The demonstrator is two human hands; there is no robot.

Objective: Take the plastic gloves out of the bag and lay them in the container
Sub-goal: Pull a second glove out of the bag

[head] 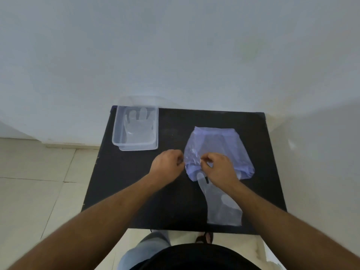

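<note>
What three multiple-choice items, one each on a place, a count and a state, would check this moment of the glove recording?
1. Where does the clear container stand on the black table?
A. far left corner
B. near right corner
C. centre

2. How many plastic gloves lie fully outside the bag?
A. none
B. two
C. four

3. What are the left hand and right hand doing?
A. resting flat on the table
B. lifting the container
C. pinching at the near end of the bag

Answers:
1. A: it sits at the table's far left corner by the wall.
2. B: one glove lies in the container, and a second glove lies on the table nearer than the bag.
3. C: both hands are closed with fingertips at the bag's near edge.
</note>
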